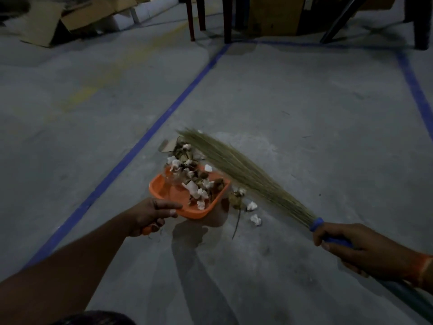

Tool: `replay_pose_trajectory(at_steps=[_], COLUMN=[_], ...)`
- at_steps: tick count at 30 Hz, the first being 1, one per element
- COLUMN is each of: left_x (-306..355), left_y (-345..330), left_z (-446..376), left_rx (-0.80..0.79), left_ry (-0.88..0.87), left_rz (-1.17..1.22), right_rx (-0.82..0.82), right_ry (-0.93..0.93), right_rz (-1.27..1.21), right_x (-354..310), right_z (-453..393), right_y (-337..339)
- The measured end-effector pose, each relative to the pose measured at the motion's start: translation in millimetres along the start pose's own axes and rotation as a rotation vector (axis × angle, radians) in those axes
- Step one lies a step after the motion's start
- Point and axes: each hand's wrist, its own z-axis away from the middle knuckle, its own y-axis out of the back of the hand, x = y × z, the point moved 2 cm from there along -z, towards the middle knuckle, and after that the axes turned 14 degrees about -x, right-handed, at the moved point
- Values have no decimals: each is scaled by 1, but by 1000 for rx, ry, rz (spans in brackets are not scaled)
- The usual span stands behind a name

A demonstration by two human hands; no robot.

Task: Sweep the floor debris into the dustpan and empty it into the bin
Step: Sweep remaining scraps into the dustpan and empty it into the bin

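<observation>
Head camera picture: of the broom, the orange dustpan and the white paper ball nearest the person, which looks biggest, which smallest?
1. Broom: looks by far the largest, its bristles fanning across the floor.
2. Orange dustpan: clearly smaller.
3. White paper ball: tiny.
All three lie at a similar distance, so the order seems safe.

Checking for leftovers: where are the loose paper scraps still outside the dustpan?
In the head view, crumpled white paper scraps lie on the concrete floor just right of the orange dustpan, beneath the broom bristles.
</observation>
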Motion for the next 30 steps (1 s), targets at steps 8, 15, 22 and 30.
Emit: replay_pose_trajectory(at_steps=[8, 15, 22, 30], left_x=[-22, -58, -80, -45], left_y=[20, 57, 97, 111], left_z=[34, 77, 98, 56], left_rx=[11, 90, 177, 157], left_ry=[-6, -14, 60, 71], left_rz=[39, 125, 161, 133], right_rx=[24, 73, 93, -34], right_ry=[-43, -43, -40, -38], right_rz=[-12, 48, 128, 208], right_x=[-12, -29, -52, -67], right_z=[-21, -98, -183, -236], right_y=[17, 44, 90, 100])
